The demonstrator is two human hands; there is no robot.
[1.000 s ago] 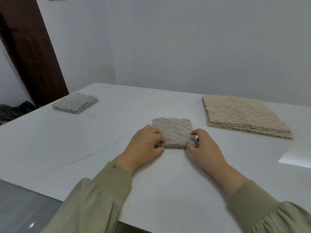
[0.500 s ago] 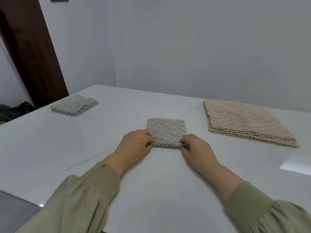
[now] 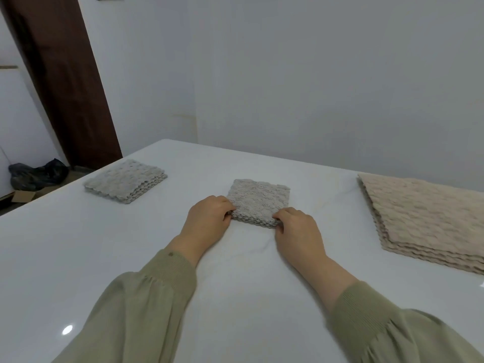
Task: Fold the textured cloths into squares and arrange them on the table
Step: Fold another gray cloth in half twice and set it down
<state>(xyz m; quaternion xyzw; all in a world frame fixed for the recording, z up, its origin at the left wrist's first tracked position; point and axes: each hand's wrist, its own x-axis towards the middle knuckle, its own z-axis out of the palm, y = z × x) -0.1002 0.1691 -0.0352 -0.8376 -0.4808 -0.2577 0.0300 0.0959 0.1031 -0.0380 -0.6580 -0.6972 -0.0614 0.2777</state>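
Fold looks done. The left hand [image 3: 209, 218] and right hand [image 3: 296, 229] have gone from squaring up the folded grey cloth [image 3: 259, 200] to pinching its near corners, fingers curled. It sits mid-table [image 3: 235, 297], nudged closer to the grey stack [image 3: 125, 180], so probably headed there.

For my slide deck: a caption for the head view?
The left hand and right hand grip a folded grey cloth on the white table.

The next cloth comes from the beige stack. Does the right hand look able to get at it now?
Likely yes once it lets go: the right hand pinches the folded grey cloth, but only bare table lies between it and the beige stack.
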